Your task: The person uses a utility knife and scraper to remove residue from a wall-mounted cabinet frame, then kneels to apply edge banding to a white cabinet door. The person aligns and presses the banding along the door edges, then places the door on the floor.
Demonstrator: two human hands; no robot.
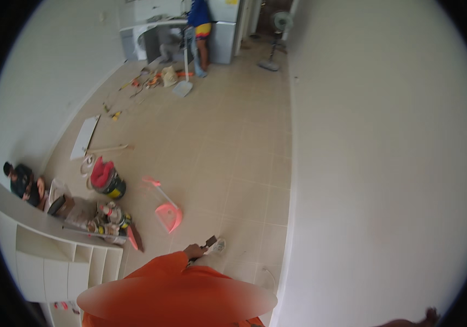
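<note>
Down on the beige tile floor [233, 131], a pink dustpan [170, 219] sits near; left of it I see a dark bucket [114, 187]. A white panel [85, 137] lies farther left, and past that, scattered tools [152, 82], a pale sack [169, 77] and a grey dustpan [182, 89]. A fan [269, 66] stands far right.

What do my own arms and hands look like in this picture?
An orange sleeve leads to your left hand, which is ungloved. Your right hand, blurred at the lower edge, also looks bare; no sleeve shows beside it.
</note>
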